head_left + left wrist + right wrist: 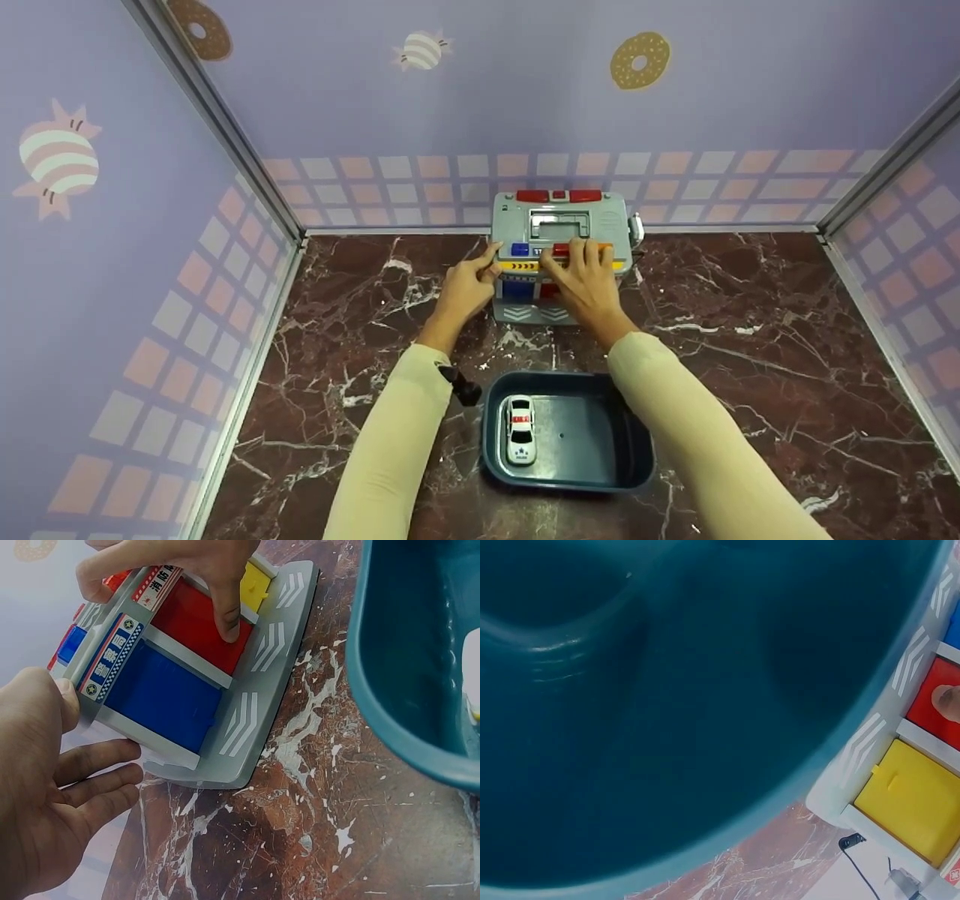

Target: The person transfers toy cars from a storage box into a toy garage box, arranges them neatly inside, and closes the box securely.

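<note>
A grey toy garage point(559, 225) stands against the back wall, with a blue door point(161, 697), a red door point(202, 626) and a yellow door point(911, 799) along its front. At its front left corner, my left hand point(466, 289) holds the roof edge between thumb and index finger; the other fingers stretch loosely beside the side wall in the left wrist view. My right hand point(586, 289) grips the front of the roof from above, fingers on top and thumb point(949, 701) against the red door. All three doors look closed. The right palm hides part of the front.
Nearer to me, between my forearms, is a dark teal tub point(491, 457) holding a white toy police car point(520, 431) at its left. A white part point(637, 229) sticks out from the garage's right side. Purple walls point(480, 97) enclose the marbled tabletop point(765, 405).
</note>
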`<state>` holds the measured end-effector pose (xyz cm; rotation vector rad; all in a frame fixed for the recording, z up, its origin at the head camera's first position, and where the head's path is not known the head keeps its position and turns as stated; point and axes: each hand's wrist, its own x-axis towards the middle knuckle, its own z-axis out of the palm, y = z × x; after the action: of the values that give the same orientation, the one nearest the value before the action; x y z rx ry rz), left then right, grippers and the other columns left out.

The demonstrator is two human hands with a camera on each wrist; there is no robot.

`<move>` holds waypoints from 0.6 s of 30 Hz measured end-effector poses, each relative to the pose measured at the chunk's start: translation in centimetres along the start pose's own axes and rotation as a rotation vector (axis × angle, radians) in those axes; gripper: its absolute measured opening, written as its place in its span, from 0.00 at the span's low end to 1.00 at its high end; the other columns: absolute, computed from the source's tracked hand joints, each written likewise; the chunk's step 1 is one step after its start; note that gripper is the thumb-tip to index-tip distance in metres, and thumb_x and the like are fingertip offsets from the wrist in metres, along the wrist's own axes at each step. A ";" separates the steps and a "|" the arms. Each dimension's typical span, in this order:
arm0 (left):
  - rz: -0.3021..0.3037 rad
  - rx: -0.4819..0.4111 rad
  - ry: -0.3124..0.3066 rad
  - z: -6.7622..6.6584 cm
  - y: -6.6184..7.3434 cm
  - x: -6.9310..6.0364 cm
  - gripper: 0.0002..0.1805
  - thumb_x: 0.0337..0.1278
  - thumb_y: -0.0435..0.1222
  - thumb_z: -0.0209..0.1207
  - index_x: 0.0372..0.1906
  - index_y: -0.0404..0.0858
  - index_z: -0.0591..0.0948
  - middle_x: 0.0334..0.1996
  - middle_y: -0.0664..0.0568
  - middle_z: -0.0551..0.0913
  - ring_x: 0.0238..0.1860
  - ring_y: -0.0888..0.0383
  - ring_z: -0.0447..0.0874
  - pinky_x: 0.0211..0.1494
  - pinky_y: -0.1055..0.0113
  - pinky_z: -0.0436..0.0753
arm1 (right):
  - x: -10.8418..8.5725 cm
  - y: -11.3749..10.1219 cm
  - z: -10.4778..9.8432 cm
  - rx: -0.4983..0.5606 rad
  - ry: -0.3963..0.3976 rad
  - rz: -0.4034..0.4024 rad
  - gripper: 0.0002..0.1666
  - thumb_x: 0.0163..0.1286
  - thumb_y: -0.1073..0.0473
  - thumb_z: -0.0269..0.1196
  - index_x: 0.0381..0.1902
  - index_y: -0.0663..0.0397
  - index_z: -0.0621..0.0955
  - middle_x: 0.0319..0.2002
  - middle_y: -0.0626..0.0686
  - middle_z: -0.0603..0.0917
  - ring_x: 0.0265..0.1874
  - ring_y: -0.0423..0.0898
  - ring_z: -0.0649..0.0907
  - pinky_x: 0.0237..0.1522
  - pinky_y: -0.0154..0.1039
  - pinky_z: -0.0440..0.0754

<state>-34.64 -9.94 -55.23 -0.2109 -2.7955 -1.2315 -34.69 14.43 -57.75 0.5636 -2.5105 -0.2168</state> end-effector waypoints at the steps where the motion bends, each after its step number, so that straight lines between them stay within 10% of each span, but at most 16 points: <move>1: 0.000 0.002 0.001 0.0 0.0 0.0 0.24 0.84 0.47 0.59 0.78 0.59 0.80 0.67 0.41 0.87 0.57 0.38 0.90 0.67 0.40 0.86 | 0.0 0.0 0.0 -0.002 0.007 -0.001 0.47 0.60 0.49 0.83 0.69 0.41 0.67 0.59 0.69 0.74 0.56 0.69 0.76 0.57 0.65 0.76; 18: 0.003 0.005 0.001 0.0 0.0 0.2 0.24 0.84 0.45 0.59 0.78 0.58 0.79 0.54 0.39 0.93 0.50 0.40 0.88 0.63 0.41 0.87 | 0.2 -0.1 0.0 -0.025 0.010 0.002 0.38 0.70 0.50 0.76 0.68 0.41 0.67 0.59 0.68 0.73 0.54 0.68 0.76 0.55 0.63 0.76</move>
<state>-34.80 -9.90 -55.23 -0.2135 -2.7961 -1.2232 -34.85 14.27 -57.68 0.5510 -2.4951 -0.2432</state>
